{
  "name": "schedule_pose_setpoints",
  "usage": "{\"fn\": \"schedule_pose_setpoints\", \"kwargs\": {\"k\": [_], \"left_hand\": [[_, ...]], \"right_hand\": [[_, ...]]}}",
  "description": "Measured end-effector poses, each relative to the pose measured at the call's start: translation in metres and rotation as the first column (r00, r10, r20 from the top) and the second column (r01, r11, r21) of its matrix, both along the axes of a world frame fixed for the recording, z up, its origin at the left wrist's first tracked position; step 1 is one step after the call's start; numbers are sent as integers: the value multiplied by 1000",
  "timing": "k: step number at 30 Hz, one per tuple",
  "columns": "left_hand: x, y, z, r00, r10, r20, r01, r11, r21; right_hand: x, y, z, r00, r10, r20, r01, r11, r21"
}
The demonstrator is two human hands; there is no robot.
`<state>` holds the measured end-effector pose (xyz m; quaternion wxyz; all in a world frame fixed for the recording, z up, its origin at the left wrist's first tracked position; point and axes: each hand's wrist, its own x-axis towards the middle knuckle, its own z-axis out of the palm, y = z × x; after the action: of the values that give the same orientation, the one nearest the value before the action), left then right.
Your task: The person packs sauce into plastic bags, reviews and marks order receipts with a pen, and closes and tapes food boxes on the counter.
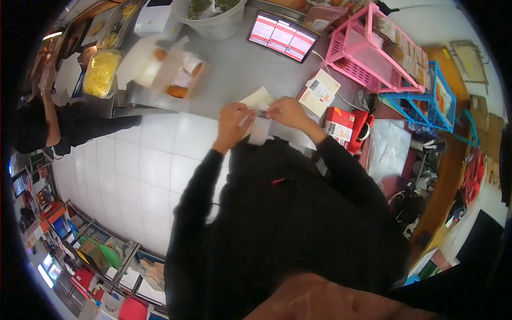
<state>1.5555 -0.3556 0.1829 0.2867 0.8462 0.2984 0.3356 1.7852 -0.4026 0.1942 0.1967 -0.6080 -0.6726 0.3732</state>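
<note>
My left hand and my right hand meet at the front edge of the steel counter, close to my body. Their fingertips pinch the two sides of a white paper label with dark print near its top. Just behind it lies a cream-coloured box, partly covered by my hands and the label. To the right of my right hand sits a white box bearing a printed label. A red box, also labelled, is beside my right forearm.
An open takeaway box with fried food stands left on the counter. Behind are a tablet and a white tub of greens. Pink and blue baskets stand right. Another person's arm is at far left.
</note>
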Motion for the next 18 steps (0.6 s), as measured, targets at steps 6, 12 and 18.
{"fn": "schedule_pose_setpoints", "kwargs": {"k": [6, 12, 18], "left_hand": [[-3, 1, 9, 950, -166, -265, 160, 986, -44], [-9, -12, -16, 951, 122, -284, -101, 991, 86], [-4, -25, -14, 946, 157, -284, -138, 987, 89]], "right_hand": [[-23, 57, -16, 968, 80, 237, -170, 905, 390], [137, -79, -38, 491, -759, -427, 861, 499, 101], [262, -256, -67, -35, -999, -17, 915, -25, -404]]}}
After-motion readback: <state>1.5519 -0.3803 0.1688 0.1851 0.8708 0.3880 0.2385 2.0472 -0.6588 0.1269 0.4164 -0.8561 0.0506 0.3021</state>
